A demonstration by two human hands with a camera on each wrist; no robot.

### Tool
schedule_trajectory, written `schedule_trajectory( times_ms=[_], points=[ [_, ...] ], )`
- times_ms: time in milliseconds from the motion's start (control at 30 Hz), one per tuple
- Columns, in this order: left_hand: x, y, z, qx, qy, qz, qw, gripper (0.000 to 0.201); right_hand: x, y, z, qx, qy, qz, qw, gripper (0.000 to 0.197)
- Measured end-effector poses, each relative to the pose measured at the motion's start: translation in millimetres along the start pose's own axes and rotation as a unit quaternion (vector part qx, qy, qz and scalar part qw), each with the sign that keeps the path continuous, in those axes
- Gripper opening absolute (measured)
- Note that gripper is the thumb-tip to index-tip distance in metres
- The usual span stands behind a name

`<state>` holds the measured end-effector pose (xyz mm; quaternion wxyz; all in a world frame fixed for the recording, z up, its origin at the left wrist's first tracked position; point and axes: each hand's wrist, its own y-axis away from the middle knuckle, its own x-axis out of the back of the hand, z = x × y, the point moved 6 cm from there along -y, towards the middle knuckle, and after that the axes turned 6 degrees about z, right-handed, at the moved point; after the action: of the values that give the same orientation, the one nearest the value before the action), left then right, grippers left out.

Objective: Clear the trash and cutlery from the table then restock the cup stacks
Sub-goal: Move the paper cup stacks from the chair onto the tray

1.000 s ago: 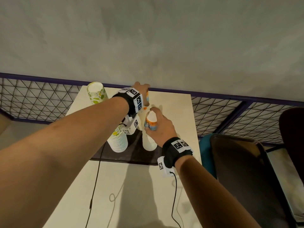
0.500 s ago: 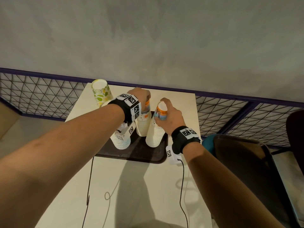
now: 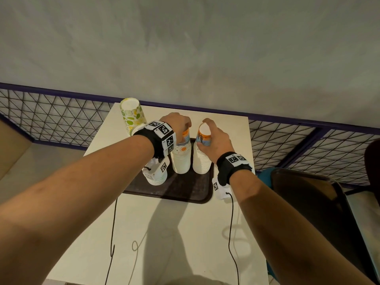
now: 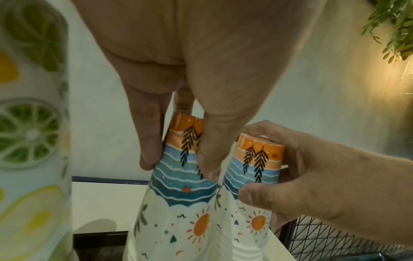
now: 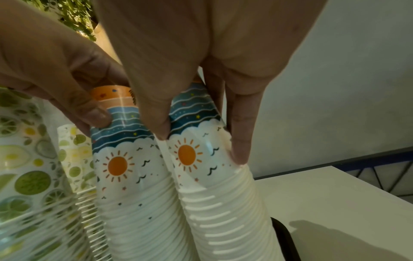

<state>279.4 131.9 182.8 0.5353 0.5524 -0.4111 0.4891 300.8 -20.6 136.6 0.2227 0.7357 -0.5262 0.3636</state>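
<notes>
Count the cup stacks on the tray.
3: one under the left hand, one under the right hand, one short stack at the tray's left, partly hidden by the wrist.

The pale cream surface [image 3: 144, 233] carried a dark brown tray [image 3: 185, 190] toward its far edge. A tall stack of lime-print cups [image 3: 132, 115] stood at the far left corner. Two thin black cables [image 3: 112, 229] trailed across the near half.

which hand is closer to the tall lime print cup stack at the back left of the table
The left. The left hand grips the top of the left sunset-print stack, just right of the lime-print stack. The right hand grips the right sunset-print stack, one stack farther away.
</notes>
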Motion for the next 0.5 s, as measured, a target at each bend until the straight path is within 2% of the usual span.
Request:
schedule_trajectory(
  times_ms=[400, 500],
  points=[
    [1, 4, 1, -0.009, 0.020, -0.007, 1.000, 0.061, -4, 10, -3, -0.059, -0.025, 0.033, 0.997, 0.070],
    [-2, 7, 1, -0.007, 0.022, -0.007, 1.000, 0.069, -3, 10, -5, -0.063, -0.022, 0.025, 0.997, 0.077]
  ],
)
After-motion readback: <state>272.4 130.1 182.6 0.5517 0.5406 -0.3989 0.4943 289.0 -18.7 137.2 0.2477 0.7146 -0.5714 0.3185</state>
